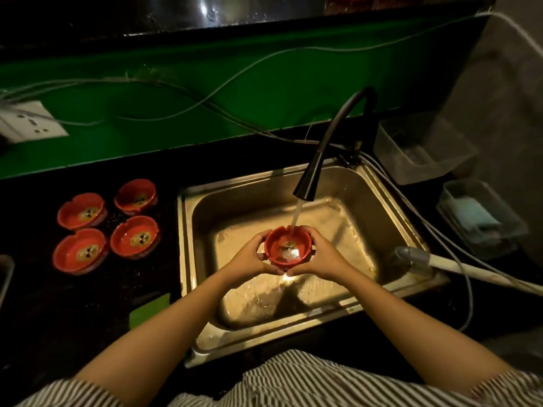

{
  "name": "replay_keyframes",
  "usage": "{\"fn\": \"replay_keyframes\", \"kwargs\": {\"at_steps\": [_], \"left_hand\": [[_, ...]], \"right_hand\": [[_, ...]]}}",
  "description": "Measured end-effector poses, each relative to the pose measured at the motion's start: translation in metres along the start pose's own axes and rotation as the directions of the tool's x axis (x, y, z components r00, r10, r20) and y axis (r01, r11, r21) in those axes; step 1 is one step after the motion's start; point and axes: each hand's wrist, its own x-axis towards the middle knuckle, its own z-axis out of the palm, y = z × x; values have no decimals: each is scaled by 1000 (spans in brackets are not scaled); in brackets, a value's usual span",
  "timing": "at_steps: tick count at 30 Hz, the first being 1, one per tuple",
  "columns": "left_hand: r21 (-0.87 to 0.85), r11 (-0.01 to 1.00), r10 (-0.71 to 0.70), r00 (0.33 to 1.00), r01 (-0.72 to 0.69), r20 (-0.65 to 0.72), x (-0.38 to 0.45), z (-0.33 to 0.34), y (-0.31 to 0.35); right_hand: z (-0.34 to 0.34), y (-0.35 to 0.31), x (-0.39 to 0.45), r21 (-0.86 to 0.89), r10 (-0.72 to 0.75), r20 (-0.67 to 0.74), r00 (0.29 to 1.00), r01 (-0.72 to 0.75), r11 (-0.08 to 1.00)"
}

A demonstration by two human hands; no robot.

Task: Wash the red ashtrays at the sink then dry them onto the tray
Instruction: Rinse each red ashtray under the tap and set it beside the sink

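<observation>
I have the ashtray (pixel 287 248) cupped over the sink (pixel 379 186) under the tap (pixel 311 174), left hand (pixel 248 258) and right hand (pixel 321 255) curled round its rim, which looks rigid, wet and slippery, so I'd grip its sides.

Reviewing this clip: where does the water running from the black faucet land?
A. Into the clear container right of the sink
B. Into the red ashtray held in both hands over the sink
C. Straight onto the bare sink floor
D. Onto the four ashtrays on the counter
B: the stream from the black faucet falls into the red ashtray, which the left hand and right hand cup over the sink.
</observation>
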Motion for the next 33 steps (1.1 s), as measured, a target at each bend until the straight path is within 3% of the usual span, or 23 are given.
{"fn": "replay_keyframes", "kwargs": {"at_steps": [7, 15, 24, 30, 33], "left_hand": [[90, 993, 86, 992, -78, -92, 31, 26, 7], [229, 963, 183, 970, -143, -159, 37, 10, 32], [432, 902, 30, 998, -2, -56, 34, -33, 54], [240, 953, -192, 981, 183, 12, 26, -34, 38], [92, 976, -204, 977, 197, 66, 24, -19, 29]], "right_hand": [[-20, 23, 15, 7, -59, -12, 998, 59, 998], [-16, 23, 36, 98, -103, -57, 993, 109, 989], [6, 12, 44, 268, -6, 82, 997, -16, 963], [-1, 14, 37, 272, 53, 203, 978, -108, 956], [-16, 11, 33, 175, 40, 198, 979, -75, 982]]}}
